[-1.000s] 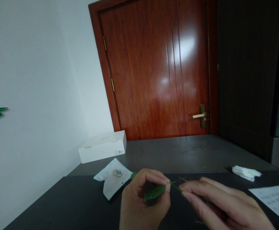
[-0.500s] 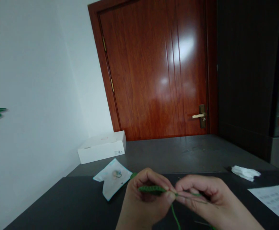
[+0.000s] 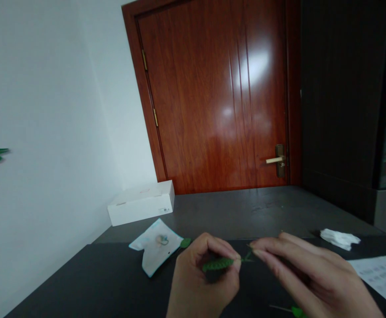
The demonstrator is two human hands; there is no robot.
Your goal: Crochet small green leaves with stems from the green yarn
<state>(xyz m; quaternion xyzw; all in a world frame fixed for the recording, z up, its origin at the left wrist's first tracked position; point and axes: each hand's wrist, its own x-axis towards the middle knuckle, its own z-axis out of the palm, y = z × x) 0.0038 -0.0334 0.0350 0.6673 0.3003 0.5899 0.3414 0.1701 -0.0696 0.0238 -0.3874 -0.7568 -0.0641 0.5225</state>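
Observation:
My left hand (image 3: 201,282) is closed in a pinch on a small green crocheted leaf (image 3: 217,264), held above the dark table (image 3: 89,287). My right hand (image 3: 312,276) reaches in from the right, its fingertips pinching the thin green yarn (image 3: 246,257) that comes off the leaf's tip. A bit of green yarn also shows under the right hand at the bottom edge. Another small green piece (image 3: 185,242) lies on the table just beyond my left hand.
A white plastic packet (image 3: 156,245) lies on the table left of my hands, a white box (image 3: 142,202) on the floor behind it. Crumpled white tissue (image 3: 339,238) and a printed sheet (image 3: 383,278) sit at the right. A wooden door (image 3: 219,97) stands behind.
My right hand has pulled back from my left and stretched its fingers, drawing the yarn out from the leaf's tip. The leaf has turned slightly in my left hand.

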